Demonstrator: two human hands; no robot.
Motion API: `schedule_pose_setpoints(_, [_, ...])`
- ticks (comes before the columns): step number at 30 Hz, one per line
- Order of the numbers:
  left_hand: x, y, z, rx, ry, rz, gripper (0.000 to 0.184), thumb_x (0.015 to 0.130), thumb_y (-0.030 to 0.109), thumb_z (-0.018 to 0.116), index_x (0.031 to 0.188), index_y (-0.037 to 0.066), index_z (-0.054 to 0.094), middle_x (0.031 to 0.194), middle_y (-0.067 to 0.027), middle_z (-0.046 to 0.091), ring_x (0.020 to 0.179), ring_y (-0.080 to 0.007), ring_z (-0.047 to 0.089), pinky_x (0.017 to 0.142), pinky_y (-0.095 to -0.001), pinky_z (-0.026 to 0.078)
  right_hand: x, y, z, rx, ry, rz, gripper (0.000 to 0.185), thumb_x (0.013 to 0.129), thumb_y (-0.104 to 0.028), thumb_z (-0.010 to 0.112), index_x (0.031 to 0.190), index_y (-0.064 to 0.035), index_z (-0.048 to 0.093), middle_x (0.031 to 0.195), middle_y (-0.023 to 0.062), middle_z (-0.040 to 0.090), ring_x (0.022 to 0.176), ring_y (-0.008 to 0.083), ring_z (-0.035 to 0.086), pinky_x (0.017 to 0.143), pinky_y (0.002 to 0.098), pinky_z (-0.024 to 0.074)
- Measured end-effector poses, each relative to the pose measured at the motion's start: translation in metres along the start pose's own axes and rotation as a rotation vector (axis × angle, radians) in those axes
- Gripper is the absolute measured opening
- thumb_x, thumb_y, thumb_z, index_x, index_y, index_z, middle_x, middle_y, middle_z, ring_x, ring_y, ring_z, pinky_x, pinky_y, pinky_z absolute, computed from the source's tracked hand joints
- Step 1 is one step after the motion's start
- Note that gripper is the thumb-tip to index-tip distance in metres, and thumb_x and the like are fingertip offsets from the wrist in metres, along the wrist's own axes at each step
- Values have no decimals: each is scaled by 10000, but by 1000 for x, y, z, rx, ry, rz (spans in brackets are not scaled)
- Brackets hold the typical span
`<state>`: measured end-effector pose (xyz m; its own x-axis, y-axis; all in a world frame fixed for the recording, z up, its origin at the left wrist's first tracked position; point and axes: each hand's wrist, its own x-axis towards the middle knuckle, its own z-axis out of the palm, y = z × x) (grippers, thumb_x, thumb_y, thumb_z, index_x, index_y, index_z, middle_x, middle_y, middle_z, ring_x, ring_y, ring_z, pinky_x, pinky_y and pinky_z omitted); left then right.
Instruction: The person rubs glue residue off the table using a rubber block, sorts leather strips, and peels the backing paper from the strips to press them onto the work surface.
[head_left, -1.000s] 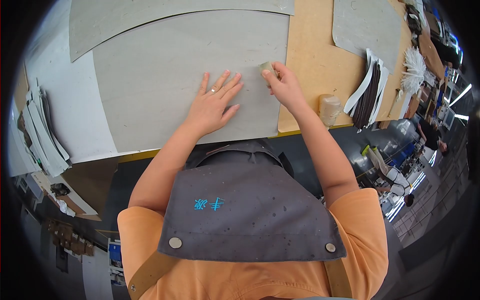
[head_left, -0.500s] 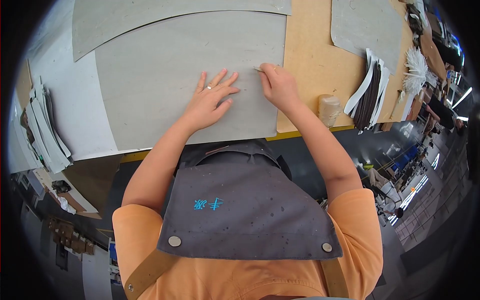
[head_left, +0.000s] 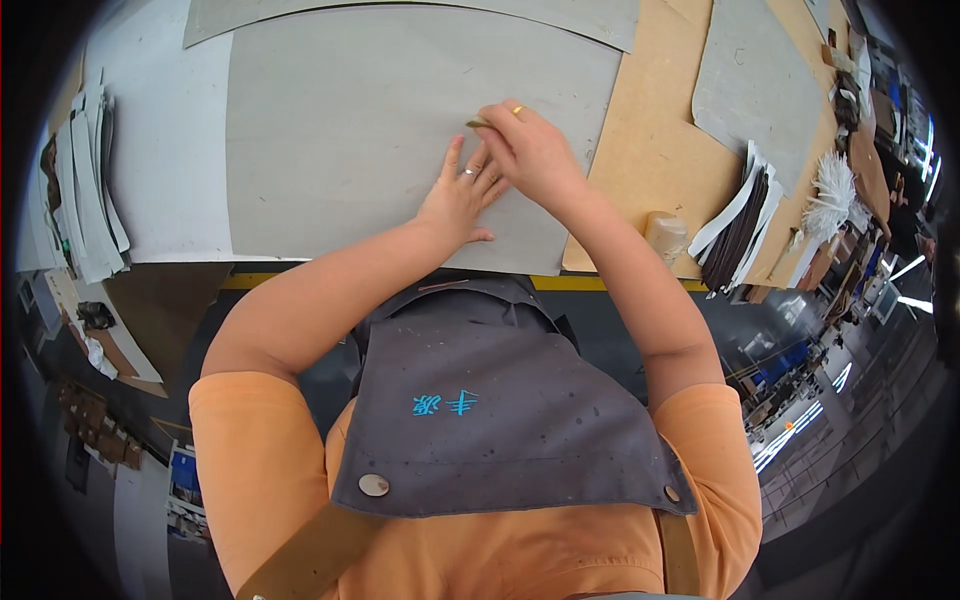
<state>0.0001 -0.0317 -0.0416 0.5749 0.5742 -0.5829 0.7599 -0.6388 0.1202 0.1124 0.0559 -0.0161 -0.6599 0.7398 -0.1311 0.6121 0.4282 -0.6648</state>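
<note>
One small olive-grey piece, located over the right half of a broad grey sheet, in the grasp of the right hand. Exposed end pointing left, long axis nearly crosswise in view; remainder hidden by fingers. Contact between piece and sheet: cannot tell. Sheet flat, long axis left to right, near edge just beyond the dark apron, far edge in a shallow arc.

Left hand: palm down on the sheet, spread, thumb out to the right, silver ring worn, nothing visibly held, fingertips partly covered by the right hand. Right hand: fingers curled and pinched on the piece, gold ring worn. Contact between the hands not determinable.

Work surface white at left, with a yellow strip along the near side and a tan board at right. On or over the board: translucent container, bundle of white and dark strips, another grey sheet, white tuft. Pale strips stacked at far left. Beyond: dark floor, blue bin at lower left, bright lights at right; finer detail blurred.
</note>
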Motion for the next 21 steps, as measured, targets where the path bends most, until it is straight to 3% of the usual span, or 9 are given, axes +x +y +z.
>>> schedule_pose_setpoints(2, [1, 0, 0, -21, -73, 20, 820, 830, 680, 324, 1453, 176, 149, 1499, -78, 140, 1385, -318, 77, 1061, -608, 14, 9, -7, 6, -41, -117, -105, 151, 797, -100, 587, 938, -79, 535, 854, 68, 563, 789, 253, 560, 663, 352, 463])
schedule_pose_setpoints(5, [4, 0, 11, -96, -53, 17, 855, 800, 702, 349, 1437, 148, 213, 1463, -105, 229, 1384, -325, 68, 1082, -575, 37, 12, 9, 18, -297, -317, -428, 236, 721, -92, 622, 934, -93, 521, 877, 38, 562, 837, 226, 554, 716, 336, 459])
schedule_pose_setpoints(11, [-1, -4, 16, -77, 175, 28, 859, 802, 687, 386, 1437, 140, 201, 1460, -84, 238, 1357, -316, 171, 1081, -553, 69, 13, 21, 5, -327, -255, -467, 249, 673, -62, 622, 884, -99, 494, 861, 30, 551, 830, 217, 549, 731, 327, 455])
schedule_pose_setpoints(14, [-5, -7, 18, -128, 323, 26, 864, 794, 680, 412, 1435, 137, 209, 1462, -86, 235, 1360, -314, 164, 1090, -533, 64, 16, 22, -13, -383, -369, -228, 239, 683, -80, 620, 882, -99, 490, 842, 38, 542, 827, 223, 547, 738, 333, 453])
schedule_pose_setpoints(17, [5, -8, 16, -411, -67, 81, 864, 789, 678, 426, 1440, 156, 204, 1478, -87, 195, 1379, -310, 102, 1099, -527, 20, 14, -7, 21, -232, -396, -512, 229, 686, -89, 615, 875, -94, 485, 824, 40, 537, 818, 222, 547, 725, 331, 447])
schedule_pose_setpoints(21, [-2, -2, 20, -195, 164, 41, 852, 784, 678, 435, 1429, 154, 242, 1467, -87, 219, 1374, -303, 120, 1098, -528, 43, 27, 15, 7, -348, -403, -527, 237, 679, -70, 602, 881, -94, 480, 822, 37, 535, 815, 218, 546, 731, 331, 446])
